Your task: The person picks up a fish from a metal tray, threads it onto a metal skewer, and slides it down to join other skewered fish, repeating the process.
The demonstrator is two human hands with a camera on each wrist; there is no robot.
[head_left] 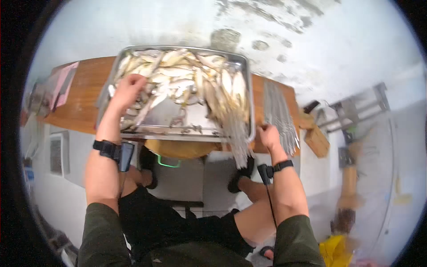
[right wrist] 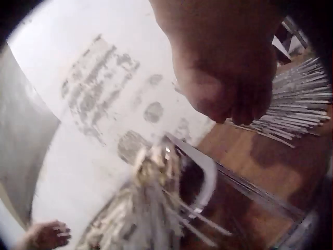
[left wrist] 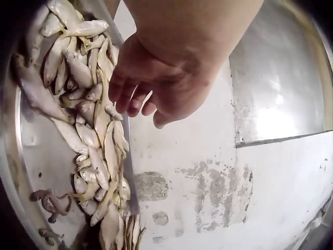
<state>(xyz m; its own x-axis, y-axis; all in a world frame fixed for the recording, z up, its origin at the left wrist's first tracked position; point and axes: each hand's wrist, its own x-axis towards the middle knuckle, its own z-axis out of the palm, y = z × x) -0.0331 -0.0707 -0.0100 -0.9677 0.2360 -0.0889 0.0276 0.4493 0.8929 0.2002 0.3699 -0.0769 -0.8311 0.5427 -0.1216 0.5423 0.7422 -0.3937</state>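
A metal tray (head_left: 153, 119) on the table holds many small, pale yellow fish (head_left: 175, 71). My left hand (head_left: 129, 91) is over the tray's left part, fingers loosely bent, with nothing seen between them. In the left wrist view, the fingertips of that hand (left wrist: 156, 83) overlap the edge of the fish heap. My right hand (head_left: 269, 135) is just beyond the tray's right edge, beside a pile of thin sticks (head_left: 280, 111). Its fingers are curled in the right wrist view, their inner side hidden. Several fish on sticks (head_left: 233, 120) lie at the tray's right, stick ends (head_left: 238, 151) jutting over the front rim.
A wooden table (head_left: 84, 100) carries the tray, against a stained white wall (head_left: 178, 26). Pink paper (head_left: 66, 84) lies at the table's left end. A wooden block (head_left: 317, 142) is off its right end. A round stool (head_left: 178, 149) stands under the front edge.
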